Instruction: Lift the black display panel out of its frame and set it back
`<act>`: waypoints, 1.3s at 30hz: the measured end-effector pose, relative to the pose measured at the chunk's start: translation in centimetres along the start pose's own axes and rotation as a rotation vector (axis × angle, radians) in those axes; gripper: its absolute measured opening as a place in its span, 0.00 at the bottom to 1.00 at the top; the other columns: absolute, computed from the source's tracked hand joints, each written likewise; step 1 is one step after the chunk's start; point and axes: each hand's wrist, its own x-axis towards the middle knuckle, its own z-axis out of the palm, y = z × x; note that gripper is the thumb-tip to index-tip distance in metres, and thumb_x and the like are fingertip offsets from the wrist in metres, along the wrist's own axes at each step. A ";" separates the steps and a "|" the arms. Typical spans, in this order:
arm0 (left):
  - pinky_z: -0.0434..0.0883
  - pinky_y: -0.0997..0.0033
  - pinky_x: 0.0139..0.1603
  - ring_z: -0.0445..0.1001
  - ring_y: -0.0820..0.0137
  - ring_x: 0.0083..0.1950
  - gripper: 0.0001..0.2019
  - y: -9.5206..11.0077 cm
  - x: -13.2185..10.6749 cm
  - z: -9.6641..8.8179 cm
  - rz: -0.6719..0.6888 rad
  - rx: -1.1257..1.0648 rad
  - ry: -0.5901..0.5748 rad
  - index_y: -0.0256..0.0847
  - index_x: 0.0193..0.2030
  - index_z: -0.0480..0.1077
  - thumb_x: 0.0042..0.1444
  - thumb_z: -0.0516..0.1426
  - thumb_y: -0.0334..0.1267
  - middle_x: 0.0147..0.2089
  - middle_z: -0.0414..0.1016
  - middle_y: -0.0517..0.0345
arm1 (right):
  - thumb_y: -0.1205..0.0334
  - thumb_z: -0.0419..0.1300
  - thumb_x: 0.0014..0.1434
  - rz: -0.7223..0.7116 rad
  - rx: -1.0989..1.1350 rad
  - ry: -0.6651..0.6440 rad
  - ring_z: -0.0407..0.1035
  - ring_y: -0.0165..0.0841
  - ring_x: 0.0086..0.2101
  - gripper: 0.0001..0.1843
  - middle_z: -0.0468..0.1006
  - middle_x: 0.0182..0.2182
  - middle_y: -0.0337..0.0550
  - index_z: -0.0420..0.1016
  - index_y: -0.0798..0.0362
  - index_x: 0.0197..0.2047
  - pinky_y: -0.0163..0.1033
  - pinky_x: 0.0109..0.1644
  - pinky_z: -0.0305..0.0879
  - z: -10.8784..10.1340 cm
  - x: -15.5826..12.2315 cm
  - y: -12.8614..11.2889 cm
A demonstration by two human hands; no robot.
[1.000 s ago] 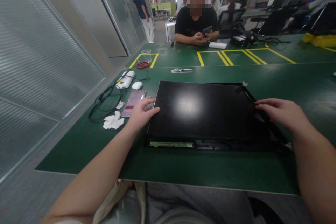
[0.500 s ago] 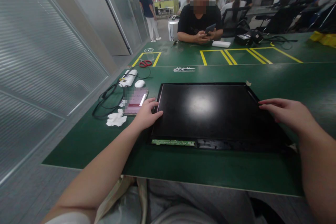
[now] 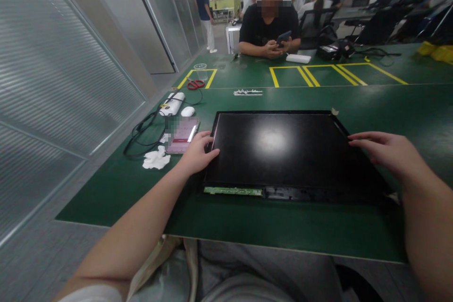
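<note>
A black LCD screen panel [image 3: 283, 155] lies flat on the green table in front of me, a bright reflection on its surface. Along its near edge runs a narrow green circuit board [image 3: 233, 191]. My left hand [image 3: 198, 152] grips the panel's left edge, thumb over the rim and fingers along the side. At the opposite edge, my right hand [image 3: 389, 151] holds the rim between thumb and fingers; its fingertips are partly hidden. Just left of my left hand lies a phone [image 3: 182, 136] with a lit screen.
Crumpled white tissue [image 3: 156, 158], a black cable [image 3: 136, 134], a white device [image 3: 172, 104] and a white oval case [image 3: 188, 112] lie at left. Farther back are red-handled scissors [image 3: 196, 85], a clear cup [image 3: 200, 71] and white strips [image 3: 247, 92]. Across the table [image 3: 283, 231] sits a person holding a phone.
Both hands keep their hold on the panel, which stays in place. The view shifts very slightly, and the standing person in the background has moved a little to the right.
</note>
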 end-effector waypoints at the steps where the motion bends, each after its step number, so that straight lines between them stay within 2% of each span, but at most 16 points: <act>1: 0.67 0.43 0.70 0.67 0.46 0.71 0.16 0.0 0.0 0.0 0.002 0.001 0.000 0.40 0.47 0.78 0.53 0.64 0.43 0.68 0.69 0.39 | 0.43 0.63 0.45 0.025 0.028 -0.007 0.64 0.34 0.20 0.25 0.74 0.21 0.40 0.86 0.49 0.42 0.45 0.30 0.63 0.0 0.0 0.0; 3: 0.67 0.42 0.69 0.67 0.45 0.70 0.16 -0.1 0.0 0.0 0.001 0.005 -0.001 0.40 0.47 0.78 0.53 0.64 0.43 0.68 0.69 0.38 | 0.44 0.65 0.42 0.087 0.081 -0.021 0.63 0.33 0.21 0.25 0.75 0.21 0.40 0.86 0.49 0.41 0.45 0.31 0.63 0.0 -0.1 -0.1; 7: 0.66 0.42 0.70 0.67 0.44 0.71 0.16 0.1 0.1 0.0 -0.002 0.024 -0.010 0.39 0.47 0.78 0.53 0.64 0.43 0.68 0.68 0.36 | 0.45 0.65 0.41 0.081 0.092 -0.006 0.62 0.33 0.20 0.25 0.76 0.22 0.40 0.86 0.49 0.40 0.45 0.31 0.63 -0.1 -0.3 -0.6; 12: 0.65 0.43 0.71 0.66 0.42 0.71 0.17 0.5 0.1 -0.1 -0.008 0.038 -0.021 0.36 0.47 0.78 0.53 0.64 0.41 0.68 0.67 0.33 | 0.45 0.65 0.42 0.088 0.098 -0.013 0.62 0.34 0.21 0.25 0.70 0.18 0.38 0.86 0.49 0.41 0.46 0.33 0.61 -0.1 -0.4 -0.8; 21: 0.65 0.43 0.71 0.67 0.44 0.70 0.16 0.2 0.1 0.0 0.029 0.051 -0.010 0.39 0.48 0.78 0.54 0.64 0.42 0.68 0.68 0.37 | 0.46 0.64 0.42 0.104 0.107 -0.013 0.62 0.34 0.22 0.26 0.71 0.19 0.38 0.86 0.50 0.42 0.46 0.35 0.62 -0.3 -0.8 -1.2; 26: 0.63 0.44 0.73 0.66 0.46 0.72 0.17 0.5 0.0 0.0 0.029 0.174 -0.042 0.35 0.51 0.76 0.57 0.61 0.41 0.69 0.67 0.35 | 0.47 0.64 0.41 0.111 0.100 0.006 0.64 0.34 0.23 0.24 0.77 0.25 0.41 0.86 0.49 0.40 0.46 0.34 0.63 -0.1 -0.5 -1.0; 29: 0.63 0.45 0.73 0.65 0.47 0.72 0.19 0.9 -0.1 0.1 0.035 0.235 -0.048 0.33 0.54 0.75 0.58 0.60 0.40 0.70 0.65 0.33 | 0.48 0.64 0.42 0.118 0.084 0.013 0.64 0.34 0.23 0.23 0.77 0.24 0.40 0.86 0.49 0.40 0.46 0.35 0.63 0.0 -0.6 -1.2; 34: 0.62 0.46 0.74 0.65 0.50 0.73 0.25 1.2 -0.5 0.5 0.082 0.239 -0.024 0.35 0.64 0.69 0.60 0.58 0.36 0.70 0.65 0.35 | 0.49 0.64 0.45 0.139 0.049 0.005 0.65 0.33 0.22 0.21 0.77 0.25 0.40 0.85 0.49 0.41 0.46 0.37 0.65 -0.1 -0.8 -1.7; 39: 0.62 0.46 0.74 0.64 0.49 0.74 0.23 1.3 -0.6 0.6 0.080 0.252 -0.029 0.34 0.64 0.70 0.61 0.57 0.35 0.71 0.64 0.35 | 0.47 0.63 0.45 0.110 -0.038 -0.002 0.69 0.36 0.24 0.20 0.82 0.29 0.42 0.85 0.47 0.39 0.48 0.39 0.67 0.1 -0.3 -1.3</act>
